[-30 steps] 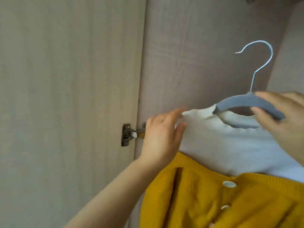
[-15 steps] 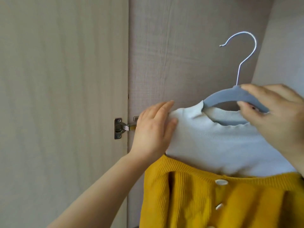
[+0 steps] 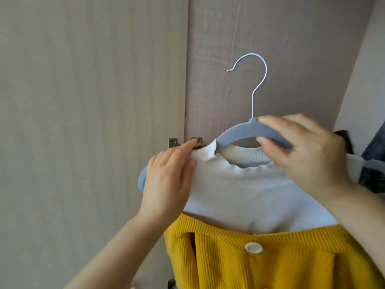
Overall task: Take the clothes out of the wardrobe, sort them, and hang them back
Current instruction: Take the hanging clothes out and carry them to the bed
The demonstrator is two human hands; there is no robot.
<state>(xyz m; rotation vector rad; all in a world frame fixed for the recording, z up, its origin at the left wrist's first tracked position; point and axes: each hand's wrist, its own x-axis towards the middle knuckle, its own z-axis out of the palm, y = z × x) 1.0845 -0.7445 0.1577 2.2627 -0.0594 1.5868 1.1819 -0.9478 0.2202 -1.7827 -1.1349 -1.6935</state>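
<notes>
From the head camera, the person stands close to the open wardrobe, with the door (image 3: 93,122) on the left and its hinge (image 3: 174,141) just behind the hands.

The blue-grey hanger (image 3: 235,135) is held up in front of the wardrobe's inner panel (image 3: 229,38) and hangs from nothing. No rail shows, and the metal hook (image 3: 260,80) is free in the air.

The right hand (image 3: 306,155) pinches the hanger's right arm near the neck, thumb under and fingers over. The left hand (image 3: 166,180) is at the hanger's left end. Its forefinger and thumb look closed in a narrow pinch on the shoulder of the white top (image 3: 239,190).

That top is on the hanger, collar up and body hanging down. The very tip of the hanger's left end pokes out bare past the left hand. A mustard ribbed garment (image 3: 229,263) with a pale button (image 3: 253,247) lies over the lower part of the white top. A dark checked cloth (image 3: 373,163) shows beyond the hanger's right end.

The hanger's long axis runs left to right, and the left end droops lower. The hook stands upward with its open end turned left, towards the door.

I would say the sorting is in mid-course. I cannot tell whether the shoulder is being seated or slipped off. Either way, the hanging back on a rail is not yet done.
</notes>
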